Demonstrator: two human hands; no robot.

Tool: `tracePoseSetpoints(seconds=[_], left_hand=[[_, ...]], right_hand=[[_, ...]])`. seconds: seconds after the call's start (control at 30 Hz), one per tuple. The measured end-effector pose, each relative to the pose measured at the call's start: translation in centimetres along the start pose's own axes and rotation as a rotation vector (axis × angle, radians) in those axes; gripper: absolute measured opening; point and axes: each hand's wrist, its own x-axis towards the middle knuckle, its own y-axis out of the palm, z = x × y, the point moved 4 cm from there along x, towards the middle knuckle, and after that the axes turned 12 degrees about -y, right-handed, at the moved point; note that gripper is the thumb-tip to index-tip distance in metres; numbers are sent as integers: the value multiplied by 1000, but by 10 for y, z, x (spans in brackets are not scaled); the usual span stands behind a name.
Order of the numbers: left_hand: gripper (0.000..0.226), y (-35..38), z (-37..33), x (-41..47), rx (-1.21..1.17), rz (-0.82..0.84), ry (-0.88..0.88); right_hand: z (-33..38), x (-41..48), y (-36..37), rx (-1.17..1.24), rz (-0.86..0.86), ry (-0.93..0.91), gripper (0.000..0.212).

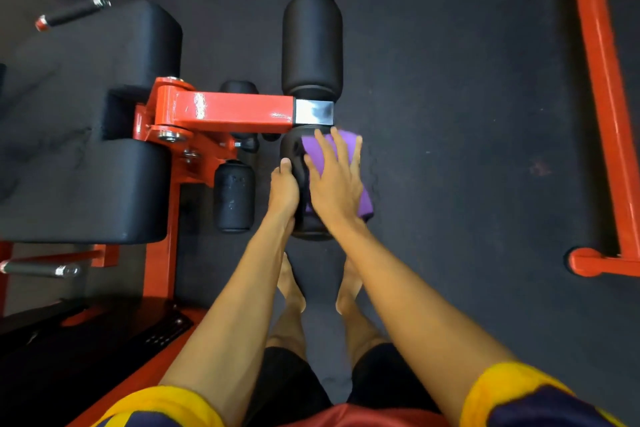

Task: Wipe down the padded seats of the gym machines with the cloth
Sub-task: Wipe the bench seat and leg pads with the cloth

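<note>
The right hand (pixel 334 184) lay flat on the purple cloth (pixel 347 141), fingers straight and spread, pressing it onto the nearer of 2 roller pads (pixel 293 153) at the end of the red arm (pixel 225 113). The left hand (pixel 284 188) steadied that pad's left side with its thumb over the top. Its other fingers were hidden, so its hold could not be judged. The likeliest trouble was the round pad turning under the push, so the cloth would ride along without cleaning. With only a flat palm on it, the cloth could also slide off the right edge onto the floor (pixel 467 114). A hard push might swing the hinged arm.
</note>
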Motion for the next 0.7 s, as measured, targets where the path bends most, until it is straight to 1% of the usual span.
tracePoseSetpoints(seconds=[0.07, 0.13, 0.17, 0.27, 0.33, 0.4, 0.47, 0.57, 0.67, 0.7], left_hand=[[50, 0, 2, -3, 13, -11, 44], [41, 0, 5, -4, 33, -4, 64], [40, -1, 6, -5, 50, 8, 77], [52, -10, 7, -17, 143, 5, 116], [54, -17, 10, -26, 163, 12, 98], [54, -26, 12, -40, 188, 24, 80], [49, -33, 18, -46, 219, 31, 28], [42, -50, 21, -59, 251, 43, 0], [45, -78, 20, -60, 251, -28, -15], [42, -88, 20, -63, 240, -45, -17]], right_hand=[[7, 26, -3, -31, 37, -8, 50], [12, 27, -4, -71, 59, -3, 51], [14, 19, -6, -73, 62, 19, 54], [12, -21, -11, -78, 127, 66, 69], [11, -46, -16, -95, 187, 80, 74], [16, -68, -24, -91, 245, 76, 74], [19, -79, -29, -90, 281, 85, 69], [30, -89, -44, -32, 239, 101, 65], [57, -88, -57, 36, 185, 31, 67], [67, -89, -58, 57, 189, 14, 69]])
